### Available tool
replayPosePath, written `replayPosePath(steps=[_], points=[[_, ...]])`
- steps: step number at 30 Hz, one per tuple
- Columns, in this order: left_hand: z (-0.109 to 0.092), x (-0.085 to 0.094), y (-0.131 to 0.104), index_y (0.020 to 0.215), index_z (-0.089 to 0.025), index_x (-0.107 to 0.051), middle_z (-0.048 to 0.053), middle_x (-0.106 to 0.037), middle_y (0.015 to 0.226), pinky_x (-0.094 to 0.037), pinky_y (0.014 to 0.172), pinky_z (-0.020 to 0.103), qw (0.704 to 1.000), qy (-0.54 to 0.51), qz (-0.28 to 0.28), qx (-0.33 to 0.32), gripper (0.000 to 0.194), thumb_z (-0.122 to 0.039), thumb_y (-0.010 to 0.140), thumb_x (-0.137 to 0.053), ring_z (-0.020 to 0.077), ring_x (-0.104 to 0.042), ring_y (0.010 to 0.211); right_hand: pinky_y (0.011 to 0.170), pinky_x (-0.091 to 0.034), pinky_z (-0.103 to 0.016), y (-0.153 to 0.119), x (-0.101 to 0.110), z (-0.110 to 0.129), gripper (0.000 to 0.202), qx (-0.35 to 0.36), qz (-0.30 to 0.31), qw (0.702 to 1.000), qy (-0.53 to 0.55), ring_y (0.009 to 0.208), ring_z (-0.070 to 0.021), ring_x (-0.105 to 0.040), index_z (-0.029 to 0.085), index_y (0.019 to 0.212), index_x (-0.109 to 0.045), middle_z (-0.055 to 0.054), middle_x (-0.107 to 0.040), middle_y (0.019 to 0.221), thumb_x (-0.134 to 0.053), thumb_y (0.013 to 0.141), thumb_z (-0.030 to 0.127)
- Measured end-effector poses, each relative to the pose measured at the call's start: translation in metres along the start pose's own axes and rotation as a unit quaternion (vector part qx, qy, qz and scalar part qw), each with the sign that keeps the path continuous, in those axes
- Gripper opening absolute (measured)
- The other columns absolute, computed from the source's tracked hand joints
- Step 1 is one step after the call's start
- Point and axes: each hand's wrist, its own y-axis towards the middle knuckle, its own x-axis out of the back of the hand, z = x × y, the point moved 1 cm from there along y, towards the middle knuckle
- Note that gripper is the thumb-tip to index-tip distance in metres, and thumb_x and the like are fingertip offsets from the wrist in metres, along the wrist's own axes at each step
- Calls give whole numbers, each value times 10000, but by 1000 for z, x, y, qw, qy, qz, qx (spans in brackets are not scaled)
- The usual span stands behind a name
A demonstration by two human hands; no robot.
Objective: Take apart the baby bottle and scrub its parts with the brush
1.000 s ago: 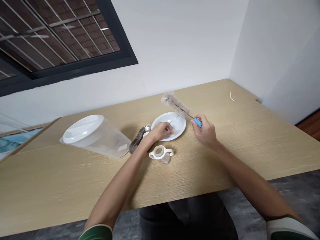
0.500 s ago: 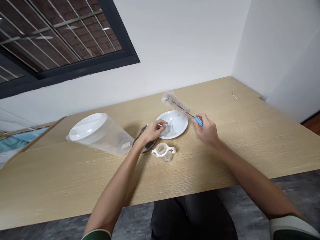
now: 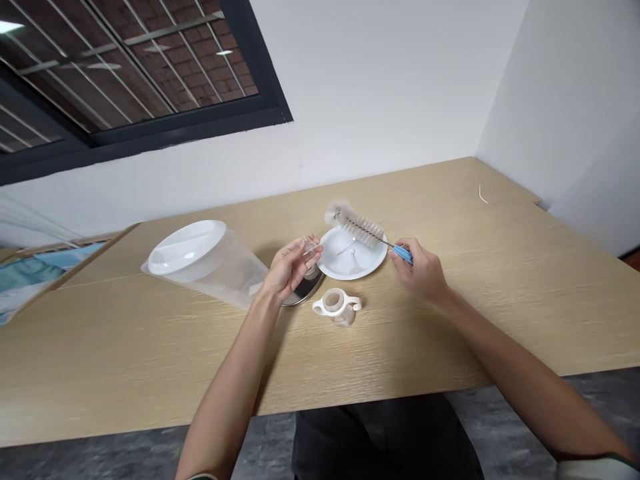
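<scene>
My right hand (image 3: 421, 270) is closed around the blue handle of a bottle brush (image 3: 364, 230), whose pale bristles hang over the white bowl (image 3: 345, 269). Between the fingers of my left hand (image 3: 290, 267) is a small clear plastic piece (image 3: 310, 245); its exact kind is hard to make out. The bowl holds a thin straw-like rod and a small translucent part (image 3: 354, 261). In front of it stands a baby bottle (image 3: 341, 307) with two white handles and an uncovered top. Partly behind my left hand lies a dark round lid or tray (image 3: 306, 291) with a metal rim.
To the left a translucent plastic pitcher (image 3: 215, 270) with a white lid leans toward the window side. A thin bent white piece (image 3: 483, 194) lies at the back right of the wooden table (image 3: 500, 293). The wall and barred window (image 3: 150, 60) stand behind.
My left hand has lifted out of the bowl to its left side, turned palm up with the clear piece. The brush stays in my right hand, its bristles now lower over the bowl.
</scene>
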Motion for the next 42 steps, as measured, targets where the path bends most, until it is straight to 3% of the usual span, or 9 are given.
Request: replayPosePath(steps=[3, 7, 15, 17, 21, 26, 32, 39, 42], points=[[4, 2, -5, 1005, -134, -681, 139, -718, 1224, -582, 1003, 265, 998, -65, 8, 2, 199, -303, 913, -734, 165, -730, 1031, 605, -468, -249, -2, -1, 1, 245, 35, -2, 999, -4, 704, -165, -692, 188, 1057, -611, -51, -744, 882, -501, 1022, 404], [7, 2, -16, 982, -146, -680, 112, -748, 1107, -614, 961, 289, 992, -125, 19, 5, 315, -346, 813, -856, 212, -738, 1058, 583, -465, -231, -2, 0, 3, 210, 53, -10, 998, -17, 696, -151, -700, 192, 1065, -621, -36, -749, 881, -529, 1014, 374], [12, 6, -29, 1001, -161, -686, 63, -758, 981, -634, 941, 318, 992, -127, -6, -16, 498, -323, 632, -978, 223, -767, 982, 527, -446, -224, -5, 7, 6, 212, 69, 1, 997, -40, 538, -109, -605, 197, 1082, -610, -1, -719, 807, -573, 998, 387], [15, 8, -27, 1007, -164, -684, 50, -754, 954, -651, 873, 298, 993, -96, -22, -57, 540, -280, 582, -997, 194, -772, 895, 519, -445, -220, -6, 7, 8, 211, 77, 10, 996, -37, 514, -97, -577, 198, 1093, -606, 9, -707, 796, -590, 992, 383], [17, 8, -25, 990, -161, -679, 57, -753, 1009, -660, 811, 297, 976, 19, -42, -213, 622, -194, 469, -1018, 189, -763, 876, 514, -454, -211, -8, 9, 9, 224, 88, 15, 996, -22, 517, -89, -573, 185, 1115, -598, 6, -701, 796, -629, 974, 357], [18, 5, -32, 1050, -160, -674, 82, -766, 1026, -658, 873, 342, 941, 132, -72, -302, 604, -285, 555, -997, 212, -763, 941, 481, -439, -198, -6, 14, 14, 245, 107, 14, 994, -10, 497, -70, -550, 171, 1159, -605, -16, -720, 849, -668, 944, 273], [22, 9, -35, 1049, -172, -660, 68, -784, 957, -670, 838, 362, 936, 171, -111, -289, 523, -388, 666, -941, 225, -780, 897, 502, -439, -207, -3, 17, 25, 173, 143, 3, 990, -8, 492, -66, -507, 180, 1066, -639, 13, -682, 761, -703, 912, 227], [17, 3, -39, 1034, -193, -645, 0, -771, 755, -627, 769, 312, 929, 184, -81, -312, 403, -285, 736, -901, 197, -778, 767, 566, -495, -217, -3, 15, 12, 147, 160, 68, 984, -24, 594, -103, -639, 177, 1075, -665, -17, -736, 824, -666, 943, 242], [15, -1, -42, 1063, -193, -630, 0, -770, 754, -610, 766, 315, 931, 186, -69, -308, 396, -271, 763, -877, 193, -772, 761, 623, -525, -238, 1, 18, 5, 139, 133, 45, 988, -64, 681, -138, -692, 168, 1044, -679, -48, -759, 881, -673, 943, 264]])
